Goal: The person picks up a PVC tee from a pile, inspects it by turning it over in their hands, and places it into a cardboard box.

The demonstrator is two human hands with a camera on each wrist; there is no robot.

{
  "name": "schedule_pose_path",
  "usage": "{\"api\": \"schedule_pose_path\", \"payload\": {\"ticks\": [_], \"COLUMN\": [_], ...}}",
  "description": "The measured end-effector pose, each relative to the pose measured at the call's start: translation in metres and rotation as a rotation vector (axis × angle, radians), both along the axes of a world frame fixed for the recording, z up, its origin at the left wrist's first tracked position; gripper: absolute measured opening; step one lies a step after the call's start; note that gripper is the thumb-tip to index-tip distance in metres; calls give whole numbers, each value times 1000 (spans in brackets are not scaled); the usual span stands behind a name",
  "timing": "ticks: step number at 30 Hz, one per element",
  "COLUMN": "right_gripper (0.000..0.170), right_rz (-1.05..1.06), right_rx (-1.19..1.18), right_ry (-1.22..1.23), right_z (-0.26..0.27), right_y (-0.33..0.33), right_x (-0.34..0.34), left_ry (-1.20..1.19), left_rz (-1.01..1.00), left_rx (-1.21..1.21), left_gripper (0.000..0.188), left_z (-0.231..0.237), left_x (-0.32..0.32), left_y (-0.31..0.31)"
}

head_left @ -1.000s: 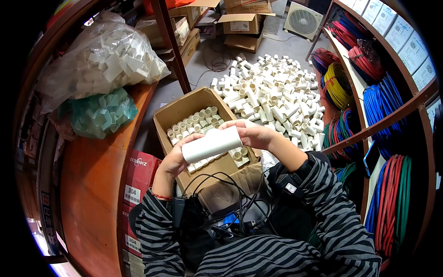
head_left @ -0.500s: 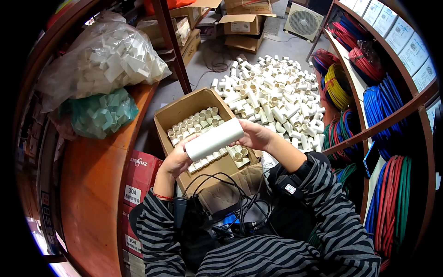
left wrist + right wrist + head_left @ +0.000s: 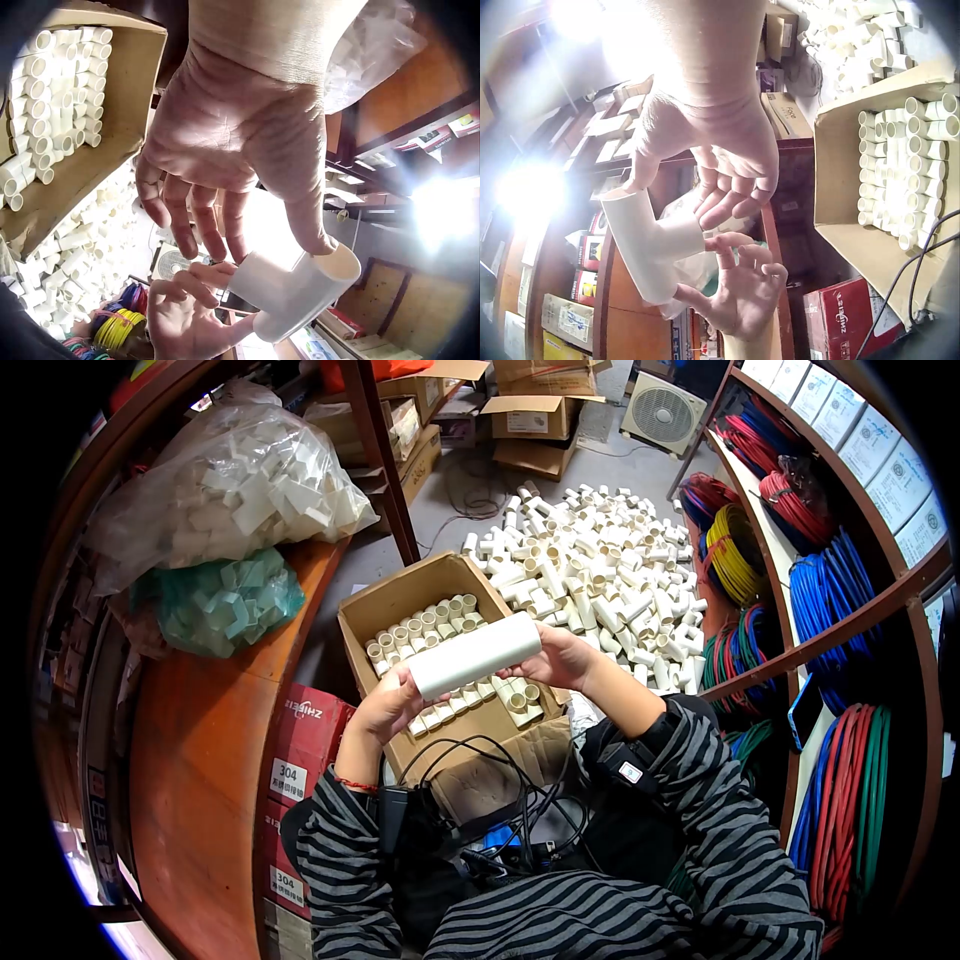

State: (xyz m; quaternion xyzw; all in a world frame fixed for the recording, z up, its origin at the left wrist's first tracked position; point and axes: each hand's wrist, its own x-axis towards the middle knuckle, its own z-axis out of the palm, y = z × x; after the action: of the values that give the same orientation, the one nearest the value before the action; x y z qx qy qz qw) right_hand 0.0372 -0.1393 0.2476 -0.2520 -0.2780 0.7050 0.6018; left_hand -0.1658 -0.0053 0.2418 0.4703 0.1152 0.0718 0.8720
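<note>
A white T-shaped pipe fitting point(image 3: 476, 656) is held up between both hands above an open carton point(image 3: 365, 605). At its left end, my left hand point(image 3: 388, 705) pinches it; in the left wrist view that thumb touches the rim of the fitting point(image 3: 304, 296), with the fingertips near the side branch. My right hand point(image 3: 565, 658) pinches the other end. The right wrist view shows the fitting point(image 3: 649, 244) with its branch toward the fingers and the right thumb at one opening. Rows of white fittings point(image 3: 430, 622) fill part of the carton.
Beyond the carton, loose white fittings point(image 3: 600, 570) are heaped on the floor. On the left, bags of fittings point(image 3: 240, 490) lie on an orange-brown surface point(image 3: 200, 760). Shelves at right hold coiled cable point(image 3: 735, 555). Black cables point(image 3: 500, 750) hang near the lap.
The fitting has moved slightly right in the head view and turned a little; the branch seen at its upper edge a second ago is hidden there. Both hands still grip it.
</note>
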Motion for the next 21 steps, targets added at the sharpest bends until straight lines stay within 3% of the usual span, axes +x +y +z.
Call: {"api": "schedule_pose_path", "payload": {"ticks": [4, 16, 21], "right_gripper": [47, 49, 42], "right_rz": [-44, -49, -85], "right_rx": [-14, -48, -183], "right_ry": [-101, -13, 21], "right_z": [10, 5, 0], "right_y": [-2, 0, 3], "right_x": [-5, -3, 0], "left_ry": [-3, -80, -53], "left_rz": [5, -28, 48], "left_rx": [-17, -16, 6], "left_gripper": [69, 69, 50], "left_z": [2, 6, 17], "left_x": [-1, 1, 3], "left_y": [-1, -4, -9]}}
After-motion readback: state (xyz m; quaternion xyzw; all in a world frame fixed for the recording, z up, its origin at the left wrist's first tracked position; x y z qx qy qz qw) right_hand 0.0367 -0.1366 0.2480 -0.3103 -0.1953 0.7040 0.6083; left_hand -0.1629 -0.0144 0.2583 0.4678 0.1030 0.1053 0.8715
